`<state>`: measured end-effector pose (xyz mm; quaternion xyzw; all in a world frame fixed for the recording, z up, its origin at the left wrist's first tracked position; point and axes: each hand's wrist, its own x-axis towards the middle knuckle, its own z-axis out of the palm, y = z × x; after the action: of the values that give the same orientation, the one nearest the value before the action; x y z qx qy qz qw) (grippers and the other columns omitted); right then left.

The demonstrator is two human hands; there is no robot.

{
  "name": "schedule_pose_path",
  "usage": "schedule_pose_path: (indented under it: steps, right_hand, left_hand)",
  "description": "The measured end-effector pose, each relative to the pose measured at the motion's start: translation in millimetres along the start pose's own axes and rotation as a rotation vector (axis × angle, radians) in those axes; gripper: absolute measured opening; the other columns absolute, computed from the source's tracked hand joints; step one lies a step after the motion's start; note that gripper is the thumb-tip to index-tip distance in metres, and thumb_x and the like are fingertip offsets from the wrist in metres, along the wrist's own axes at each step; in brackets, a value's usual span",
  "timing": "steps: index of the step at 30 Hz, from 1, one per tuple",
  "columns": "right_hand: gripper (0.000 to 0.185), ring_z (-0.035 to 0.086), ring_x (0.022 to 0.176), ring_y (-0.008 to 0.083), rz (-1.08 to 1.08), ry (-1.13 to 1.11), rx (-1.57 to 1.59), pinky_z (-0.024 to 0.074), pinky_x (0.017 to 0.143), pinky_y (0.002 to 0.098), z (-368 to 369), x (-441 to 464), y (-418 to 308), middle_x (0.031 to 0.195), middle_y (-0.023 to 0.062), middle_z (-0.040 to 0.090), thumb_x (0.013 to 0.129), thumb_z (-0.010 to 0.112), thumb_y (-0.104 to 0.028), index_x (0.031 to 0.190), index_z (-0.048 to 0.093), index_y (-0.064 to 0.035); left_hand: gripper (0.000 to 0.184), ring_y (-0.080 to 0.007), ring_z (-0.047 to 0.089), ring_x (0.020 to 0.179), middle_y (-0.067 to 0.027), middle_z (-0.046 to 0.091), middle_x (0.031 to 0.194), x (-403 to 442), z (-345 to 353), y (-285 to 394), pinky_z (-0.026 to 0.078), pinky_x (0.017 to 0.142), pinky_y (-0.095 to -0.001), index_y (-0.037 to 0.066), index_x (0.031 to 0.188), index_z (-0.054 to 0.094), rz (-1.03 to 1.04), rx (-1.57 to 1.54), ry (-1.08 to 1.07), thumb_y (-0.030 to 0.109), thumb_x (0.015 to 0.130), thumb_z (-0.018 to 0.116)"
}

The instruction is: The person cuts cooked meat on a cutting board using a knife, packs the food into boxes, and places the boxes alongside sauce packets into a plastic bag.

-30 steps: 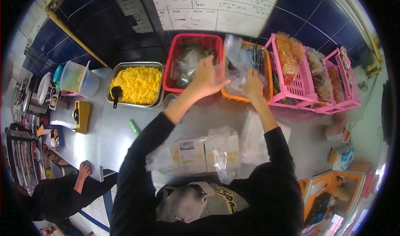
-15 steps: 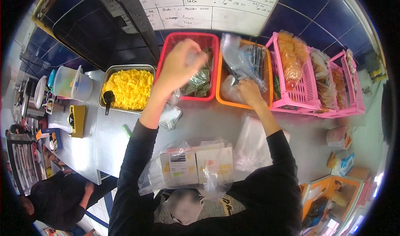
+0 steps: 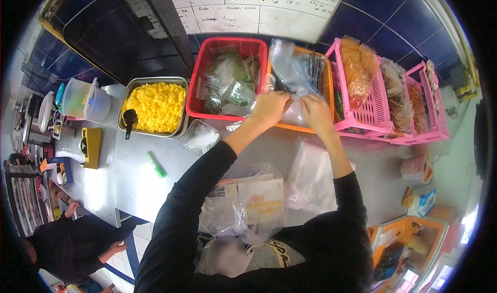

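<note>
Above the front of an orange basket (image 3: 331, 104), my left hand (image 3: 272, 108) and my right hand (image 3: 316, 114) are close together. Both pinch the top of a clear plastic bag (image 3: 294, 113); what the bag contains is hard to make out. Behind the fingers, a larger clear plastic wrapper (image 3: 283, 60) and dark, thin wrapped items (image 3: 315, 70) fill the basket. Left of it stands a red basket (image 3: 192, 94) holding several small clear packets (image 3: 230, 81) with greenish contents.
A metal tray (image 3: 155, 133) of yellow shredded food with a black scoop (image 3: 129, 118) sits left. Pink baskets (image 3: 370, 114) of packets stand right. A green marker (image 3: 156, 164), bagged boxes (image 3: 264, 202) and plastic sheets (image 3: 316, 182) lie nearer. Another person (image 3: 72, 246) is at lower left.
My left hand has come down from over the red basket to the right, joining my right hand at the orange basket. Both hands now pinch the plastic bag.
</note>
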<state>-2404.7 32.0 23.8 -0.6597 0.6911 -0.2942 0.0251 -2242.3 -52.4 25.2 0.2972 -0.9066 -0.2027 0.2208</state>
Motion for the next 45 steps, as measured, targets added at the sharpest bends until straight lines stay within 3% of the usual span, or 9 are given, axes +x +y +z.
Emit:
schedule_pose_path:
  steps: [4,9,13,15,21,28,30,36,45]
  right_hand:
    - [0.007,0.062,0.084,0.0336,0.057,0.099,0.182,0.05,0.075,0.0399,-10,6,-4,0.089,0.0158,0.064,0.082,0.061,-0.005,0.084,0.063,0.0018]
    - [0.011,0.064,0.082,0.0184,-0.056,0.752,0.666,0.0483,0.071,0.0323,-33,20,-1,0.088,0.0122,0.065,0.078,0.054,0.008,0.086,0.057,0.0008]
    - [0.014,0.061,0.086,0.0123,0.007,0.607,0.754,0.0471,0.072,0.0289,-60,6,4,0.09,0.0119,0.064,0.076,0.053,0.008,0.085,0.056,-0.0018]
    - [0.012,0.062,0.087,0.0173,-0.081,0.192,0.403,0.0481,0.074,0.0315,-56,5,-18,0.088,0.0109,0.063,0.076,0.059,0.003,0.086,0.057,-0.004]
    - [0.014,0.061,0.085,0.0336,0.004,-0.056,-0.071,0.0497,0.074,0.0414,1,3,-14,0.087,0.0082,0.064,0.074,0.069,-0.014,0.082,0.062,-0.0059]
    - [0.006,0.061,0.077,0.0213,-0.104,0.474,0.289,0.0498,0.072,0.0333,-30,13,0,0.085,0.0104,0.065,0.078,0.057,-0.004,0.073,0.06,-0.0029]
    - [0.012,0.056,0.07,0.0127,0.08,0.743,1.029,0.0482,0.067,0.0281,-48,6,6,0.079,0.0063,0.063,0.074,0.05,0.006,0.075,0.058,-0.0025]
    - [0.028,0.061,0.071,0.0217,0.15,-0.064,0.119,0.0488,0.064,0.0332,-57,1,-42,0.08,0.008,0.057,0.076,0.066,-0.02,0.1,0.059,-0.0083]
    - [0.013,0.063,0.084,0.0318,0.015,-0.015,0.084,0.0499,0.072,0.0411,1,2,-1,0.089,0.0131,0.062,0.082,0.063,-0.015,0.091,0.064,-0.0064]
  left_hand:
    - [0.03,-0.0326,0.064,0.074,-0.0116,0.066,0.08,-6,-6,1,0.051,0.063,-0.0455,0.006,0.099,0.059,0.081,0.06,-0.037,0.027,0.079,0.067]
    - [0.032,-0.0336,0.064,0.071,-0.0137,0.065,0.075,-6,4,-6,0.051,0.06,-0.0455,0.007,0.104,0.053,0.067,0.164,-0.073,0.025,0.081,0.066]
    - [0.023,-0.0329,0.065,0.068,-0.0132,0.065,0.072,-7,1,-6,0.05,0.057,-0.0452,0.008,0.102,0.053,0.032,0.094,-0.045,0.021,0.084,0.06]
    - [0.02,-0.0326,0.065,0.068,-0.0134,0.065,0.07,-8,-1,-8,0.049,0.056,-0.045,0.008,0.102,0.055,0.101,0.093,-0.001,0.019,0.086,0.056]
    - [0.021,-0.0318,0.065,0.068,-0.0131,0.065,0.073,-7,-2,-14,0.05,0.058,-0.0445,0.008,0.1,0.055,0.101,0.042,0.004,0.022,0.085,0.059]
    - [0.034,-0.0339,0.065,0.073,-0.0139,0.065,0.079,-10,6,-24,0.05,0.06,-0.0459,0.011,0.107,0.048,0.078,0.064,-0.067,0.029,0.083,0.063]
    - [0.035,-0.0338,0.065,0.073,-0.0138,0.065,0.078,-10,6,-24,0.05,0.06,-0.0458,0.011,0.109,0.048,0.049,0.06,-0.073,0.028,0.083,0.063]
    - [0.023,-0.032,0.065,0.07,-0.0121,0.064,0.073,-7,1,-24,0.05,0.057,-0.044,0.011,0.102,0.053,0.13,0.09,-0.059,0.027,0.086,0.058]
    - [0.022,-0.0304,0.065,0.069,-0.0108,0.065,0.073,-10,10,-35,0.05,0.057,-0.0428,0.011,0.097,0.057,0.156,0.022,0.003,0.03,0.086,0.058]
